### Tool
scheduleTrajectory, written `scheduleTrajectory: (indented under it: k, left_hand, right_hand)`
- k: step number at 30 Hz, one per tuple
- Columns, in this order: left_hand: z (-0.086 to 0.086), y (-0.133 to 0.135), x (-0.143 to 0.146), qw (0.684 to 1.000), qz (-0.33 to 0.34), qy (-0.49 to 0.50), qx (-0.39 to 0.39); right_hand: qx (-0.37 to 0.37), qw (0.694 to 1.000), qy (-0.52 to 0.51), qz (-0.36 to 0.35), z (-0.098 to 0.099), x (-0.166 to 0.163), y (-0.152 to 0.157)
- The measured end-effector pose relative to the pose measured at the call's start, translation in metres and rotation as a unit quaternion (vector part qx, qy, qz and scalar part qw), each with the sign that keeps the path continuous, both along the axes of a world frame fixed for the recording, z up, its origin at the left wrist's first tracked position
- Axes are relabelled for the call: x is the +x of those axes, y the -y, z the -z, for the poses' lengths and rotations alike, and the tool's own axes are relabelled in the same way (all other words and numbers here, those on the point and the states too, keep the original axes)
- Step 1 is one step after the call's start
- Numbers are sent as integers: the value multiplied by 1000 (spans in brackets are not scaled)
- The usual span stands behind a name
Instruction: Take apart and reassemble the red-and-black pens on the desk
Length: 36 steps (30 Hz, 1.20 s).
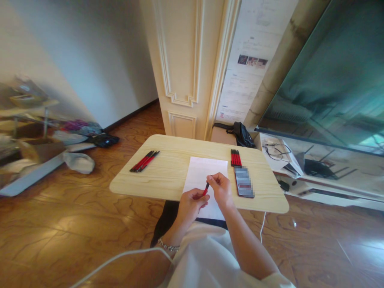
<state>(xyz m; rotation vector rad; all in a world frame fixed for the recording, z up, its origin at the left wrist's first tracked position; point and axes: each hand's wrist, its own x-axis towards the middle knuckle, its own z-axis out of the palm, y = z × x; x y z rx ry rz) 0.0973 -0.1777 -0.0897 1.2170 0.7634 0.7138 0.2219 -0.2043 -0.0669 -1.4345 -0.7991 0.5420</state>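
Both my hands hold one red pen [206,188] over a white sheet of paper [204,174] on a small light wooden table [168,176]. My left hand [190,206] is closed round the pen's lower end. My right hand [220,190] pinches its upper end. A loose group of red and black pens [144,161] lies on the table's left part. A second tidy row of red pens [235,157] lies right of the paper, above a dark flat object [244,182] whose surface is blurred out.
A cream panelled door [183,72] stands behind the table. A black bag [241,134] lies on the floor beside it. A low white stand [315,172] with cables and a large screen is at the right. Clutter and shelves fill the far left.
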Motion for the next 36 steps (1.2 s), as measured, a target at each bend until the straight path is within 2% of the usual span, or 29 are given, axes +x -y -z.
scheduleTrajectory:
  k: [7, 9, 11, 15, 17, 19, 24, 26, 29, 33, 36]
  left_hand:
    - [-1, 0, -5, 981, -52, -94, 161]
    - [-2, -1, -6, 978, -58, -99, 173]
    - [-2, -3, -5, 987, -40, -78, 134]
    - [-1, -5, -1, 999, 34, 0, -2]
    - [0, -5, 1, 999, 41, 15, -19]
    - [0, -3, 1, 1000, 18, -5, 9]
    - [-1, 0, -2, 979, -56, -97, 172]
    - [0, -2, -3, 975, -59, -106, 189]
    - [2, -6, -3, 984, -33, -77, 156]
    - [3, -7, 0, 998, 11, -22, 55]
    - [2, -5, 2, 999, 14, -18, 30]
  right_hand:
    - [-39, 995, 53, 78, -2, -9, 0]
    - [-36, 995, 50, 83, -2, -10, 1]
    - [-15, 998, 26, 59, -3, -8, 2]
    - [21, 997, -38, -59, -4, -3, 4]
    - [20, 996, -45, -78, -4, -1, 5]
    - [12, 998, -31, -55, -3, -2, 5]
    - [-25, 997, 43, 67, 1, -7, 3]
    - [-28, 996, 43, 72, 2, -7, 2]
    - [-17, 999, 28, 19, 1, -3, 3]
    - [17, 995, -32, -90, -2, 5, 5]
    - [19, 995, -39, -89, 0, 6, 6]
